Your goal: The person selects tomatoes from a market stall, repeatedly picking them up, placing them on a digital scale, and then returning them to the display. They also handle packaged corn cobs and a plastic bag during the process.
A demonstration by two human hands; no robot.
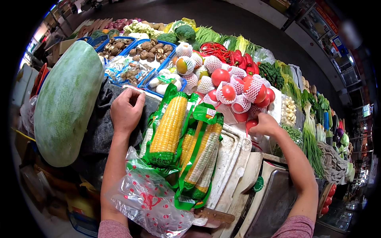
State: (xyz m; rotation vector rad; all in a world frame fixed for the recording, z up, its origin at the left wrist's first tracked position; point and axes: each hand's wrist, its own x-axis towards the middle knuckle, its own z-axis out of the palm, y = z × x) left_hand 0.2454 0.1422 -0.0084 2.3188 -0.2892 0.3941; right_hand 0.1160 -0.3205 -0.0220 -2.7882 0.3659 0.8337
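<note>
My left hand (126, 110) is closed, thumb against curled fingers, at the end of a pale edge beside a dark cloth (104, 133). What its fingers hold, if anything, is hidden. At the near right corner of the tomato pile, my right hand (265, 125) closes around a small red tomato (251, 124). Between my forearms lie green-edged packs of corn (168, 125), yellow and pale cobs sealed in clear plastic. A clear plastic bag with red dots (152, 198) is crumpled in front of them. Tomatoes in white foam nets (228, 93) are heaped beyond.
A large winter melon (65, 105) stands at the left. Blue trays of mushrooms (149, 51) sit behind. A knife's wooden handle (214, 215) pokes out near a scale with a metal plate (272, 202). Red peppers (242, 59) and spring onions (311, 139) line the right side.
</note>
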